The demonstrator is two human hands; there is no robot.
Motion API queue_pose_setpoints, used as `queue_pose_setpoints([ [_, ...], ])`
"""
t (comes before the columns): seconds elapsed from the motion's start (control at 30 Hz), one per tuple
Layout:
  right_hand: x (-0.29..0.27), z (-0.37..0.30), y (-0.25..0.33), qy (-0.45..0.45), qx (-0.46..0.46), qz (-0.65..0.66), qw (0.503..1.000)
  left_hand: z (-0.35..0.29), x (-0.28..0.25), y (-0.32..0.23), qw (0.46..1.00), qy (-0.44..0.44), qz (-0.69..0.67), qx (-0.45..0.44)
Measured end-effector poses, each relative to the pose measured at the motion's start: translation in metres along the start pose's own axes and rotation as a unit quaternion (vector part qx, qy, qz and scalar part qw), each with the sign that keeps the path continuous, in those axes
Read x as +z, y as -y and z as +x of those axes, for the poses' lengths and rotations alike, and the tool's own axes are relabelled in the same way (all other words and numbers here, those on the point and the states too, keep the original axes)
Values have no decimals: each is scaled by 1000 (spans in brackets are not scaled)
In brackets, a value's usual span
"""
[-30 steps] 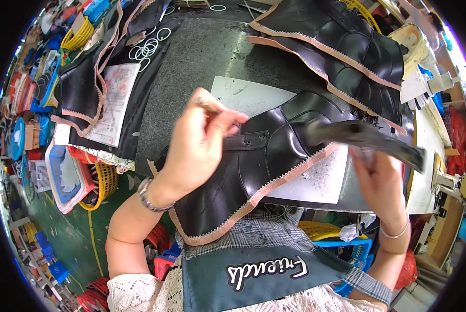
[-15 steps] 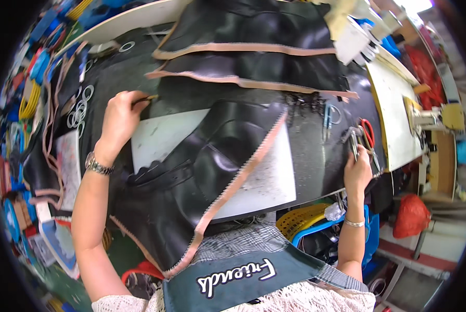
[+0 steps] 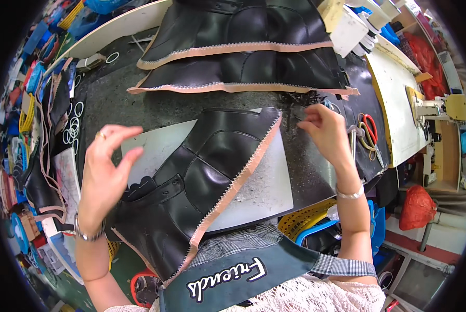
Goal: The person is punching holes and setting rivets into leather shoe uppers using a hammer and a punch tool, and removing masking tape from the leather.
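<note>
In front of me a black leather boot upper with a zigzag-cut pinkish edge lies across a white board, its lower end hanging over the table edge toward my apron. My left hand is raised at the board's left side, thumb and fingers apart, holding nothing. Right of the upper's top corner, my right hand hovers with half-curled fingers, a gap between thumb and forefinger. I see nothing held in it. Dark scraps lie just beyond its fingers.
Two more black uppers lie overlapped at the far side. Scissors with red handles rest at the right, near a sewing machine. White rings lie at the left. A yellow basket stands below the table edge.
My right hand has left the metal tool by the scissors and moved left toward the upper. My left hand has come nearer and opened; the thin piece it pinched is gone from it.
</note>
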State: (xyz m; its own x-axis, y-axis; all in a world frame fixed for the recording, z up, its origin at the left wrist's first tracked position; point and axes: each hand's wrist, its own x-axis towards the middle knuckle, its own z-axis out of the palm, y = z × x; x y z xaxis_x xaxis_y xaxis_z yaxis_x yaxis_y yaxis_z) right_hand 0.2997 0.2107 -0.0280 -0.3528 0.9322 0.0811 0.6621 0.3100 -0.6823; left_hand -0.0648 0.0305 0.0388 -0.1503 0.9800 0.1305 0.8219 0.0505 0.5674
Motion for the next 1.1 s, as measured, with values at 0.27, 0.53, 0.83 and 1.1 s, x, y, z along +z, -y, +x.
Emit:
queue_pose_setpoints([
  [0.27,20,-54,108,202,-85,295,930,-44,6,-4,981,181,-64,-33],
  [0.53,88,-93,163,306,-110,507,798,-13,-16,3,883,433,-129,-123],
  [0.83,94,-86,170,101,-371,266,884,-55,-15,-7,952,224,-144,-152],
  [1.1,126,-111,167,171,-18,524,834,-55,-17,-9,930,225,-218,-194],
])
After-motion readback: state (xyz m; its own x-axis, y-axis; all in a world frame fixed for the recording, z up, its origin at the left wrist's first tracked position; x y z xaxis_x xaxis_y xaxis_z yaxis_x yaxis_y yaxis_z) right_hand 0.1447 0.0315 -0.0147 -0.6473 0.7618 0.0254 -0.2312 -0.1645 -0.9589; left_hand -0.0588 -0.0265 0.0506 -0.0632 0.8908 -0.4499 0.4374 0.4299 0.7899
